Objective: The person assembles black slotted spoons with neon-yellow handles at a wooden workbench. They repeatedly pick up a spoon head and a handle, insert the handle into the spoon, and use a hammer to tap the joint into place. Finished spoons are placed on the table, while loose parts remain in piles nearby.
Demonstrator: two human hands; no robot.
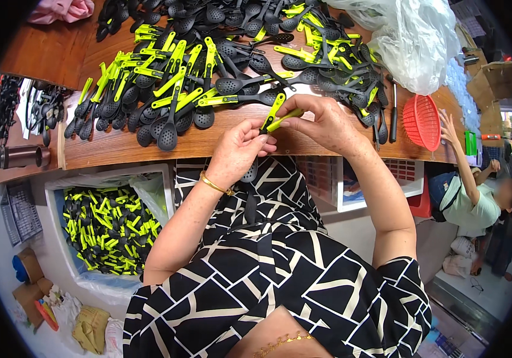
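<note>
My left hand (pixel 239 148) is closed around a black perforated spoon with a lime-green handle (pixel 276 105), held just off the table's front edge. The handle points up and away, and the spoon's bowl (pixel 249 173) hangs below my fingers. My right hand (pixel 321 122) pinches a lime-green handle piece (pixel 287 120) between thumb and fingertips. That piece slants toward the spoon's handle and meets it near my left fingertips; whether the two are joined I cannot tell. Past my hands lies a heap of perforated spoons (pixel 169 134), many with lime-green handles.
The wooden table (pixel 327 143) carries all-black spoons (pixel 214 13) farther back, clear plastic bags (pixel 414 42) and a red basket (pixel 421 122) at right. A lined bin (pixel 59 238) of green-handled pieces stands below left. Another person (pixel 474 203) reaches toward the basket.
</note>
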